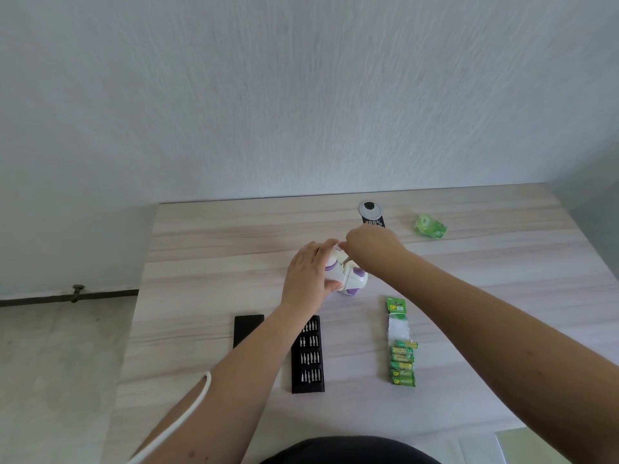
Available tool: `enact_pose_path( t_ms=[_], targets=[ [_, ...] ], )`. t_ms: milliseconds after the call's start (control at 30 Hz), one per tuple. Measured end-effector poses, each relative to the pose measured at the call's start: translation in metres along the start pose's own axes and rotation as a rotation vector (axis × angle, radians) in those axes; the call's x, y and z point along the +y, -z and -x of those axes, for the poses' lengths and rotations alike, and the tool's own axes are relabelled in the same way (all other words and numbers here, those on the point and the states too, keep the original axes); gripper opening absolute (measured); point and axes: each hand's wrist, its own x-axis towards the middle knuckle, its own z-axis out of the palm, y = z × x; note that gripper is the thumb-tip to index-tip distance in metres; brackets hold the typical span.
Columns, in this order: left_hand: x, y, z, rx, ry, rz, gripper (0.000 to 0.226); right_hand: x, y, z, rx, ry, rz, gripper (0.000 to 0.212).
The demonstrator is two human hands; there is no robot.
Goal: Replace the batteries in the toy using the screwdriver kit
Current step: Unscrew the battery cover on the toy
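the toy, a rounded white body with purple patches, sits near the middle of the wooden table, its rounded surface turned up toward the camera. the left hand wraps around its left side, fingers curled over the top and thumb pressed against the near edge, holding it in place. the right hand comes in from the far right side with fingers bunched, pinching a thin screwdriver; only a short silvery piece of the shaft shows, slanting down and to the left from the fingertips to a seam on the toy's upper surface.

just nearer the camera lies the black bit tray, long axis running toward the person, with rows of small metal bits standing in its slots; the left forearm crosses its far left corner. beside it on the left lies a flat black lid, partly under that forearm.

to the right of the tray, well apart, lies a green battery pack, long axis also toward the person: its far end is torn open, and green batteries lie crosswise in the near half.

at the far edge are a round grommet and a crumpled green wrapper.
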Motion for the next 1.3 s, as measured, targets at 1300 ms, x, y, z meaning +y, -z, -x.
enact_pose_path(
  t_ms=[1300],
  targets=[
    [-0.0003, 0.0002, -0.0002, 0.024, -0.02, 0.021, 0.088, -0.0048, 0.0046, 0.0006, -0.009, 0.014, 0.061, 0.025]
  ],
)
